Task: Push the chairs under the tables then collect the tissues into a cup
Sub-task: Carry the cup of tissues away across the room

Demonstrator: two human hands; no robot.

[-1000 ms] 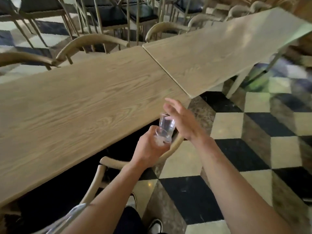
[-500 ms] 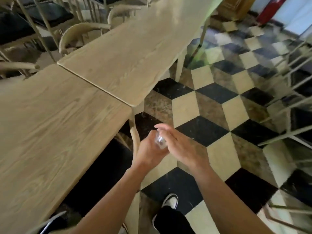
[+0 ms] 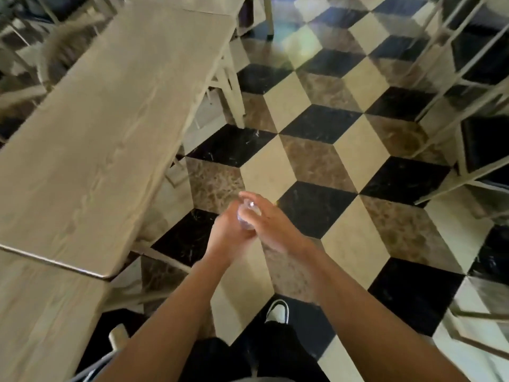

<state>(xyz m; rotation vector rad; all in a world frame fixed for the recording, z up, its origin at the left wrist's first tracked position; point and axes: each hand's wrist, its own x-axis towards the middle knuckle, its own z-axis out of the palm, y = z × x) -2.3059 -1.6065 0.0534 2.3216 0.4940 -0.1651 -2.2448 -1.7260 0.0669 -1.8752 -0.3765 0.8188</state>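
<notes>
Clear glass or plastic, the cup (image 3: 247,218) is mostly hidden: only a small blurred patch with a bright glint shows between the two hands, and whether it holds tissues cannot be told. What shows of it is transparent, small and narrow. It sits in front of the body over the floor, enclosed on its left by the left hand (image 3: 230,230), whose fingers curl round it, and covered from above and the right by the right hand (image 3: 268,223), whose fingers lie nearly straight across its top. Both forearms run out of the lower edge. Left of the left hand stretches a pale wooden bench (image 3: 110,111), motion-blurred; a second bench (image 3: 41,312) butts against its near end and is cut off by the frame. Chair parts under and beyond the benches are smeared and hard to make out. Below the hands lies a floor (image 3: 316,166) of black, cream and brown tiles; a white-toed shoe (image 3: 278,311) shows near the lower edge. Right of the right hand, pale chair frames (image 3: 468,86) are cut off.
</notes>
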